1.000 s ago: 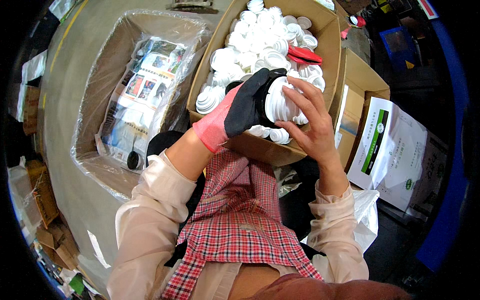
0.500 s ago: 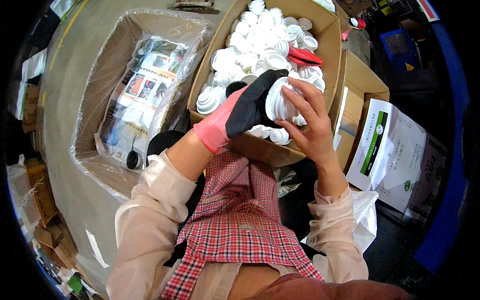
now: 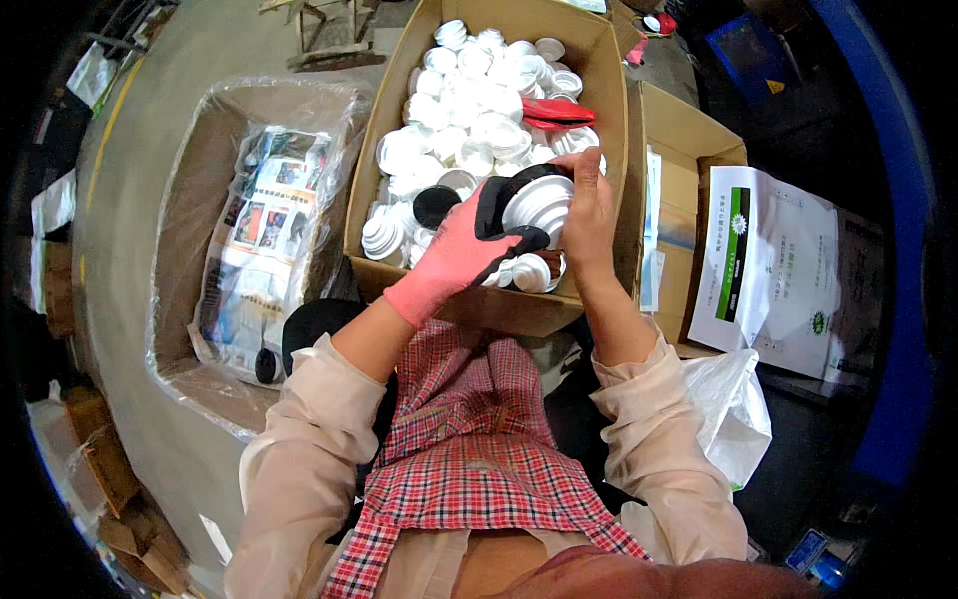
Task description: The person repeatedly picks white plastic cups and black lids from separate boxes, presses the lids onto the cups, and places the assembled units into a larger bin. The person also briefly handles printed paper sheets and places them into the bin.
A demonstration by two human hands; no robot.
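Between my two hands, above the near part of a cardboard box (image 3: 479,307), is a white stepped round plastic piece (image 3: 540,210). My left hand (image 3: 454,250), in a pink glove with black palm and fingers, grips its left side, the thumb bent along the near edge. My bare right hand (image 3: 587,220) is closed round its right side, some fingers hidden behind it. The box is heaped with similar white round pieces (image 3: 469,95). A black round piece (image 3: 436,207) lies among them left of my glove, and a red soft-looking item (image 3: 557,114) rests farther back.
On the left stands a plastic-lined carton (image 3: 185,230) with a printed sheet (image 3: 264,235) in it. Another open carton (image 3: 689,130) and a white printed box (image 3: 773,270) are at the right. A white bag (image 3: 733,414) sits near my right arm.
The white piece has tilted and come nearer me. My right hand has gone from spread fingers at its face to a grip on its right side; my left thumb now shows in front.
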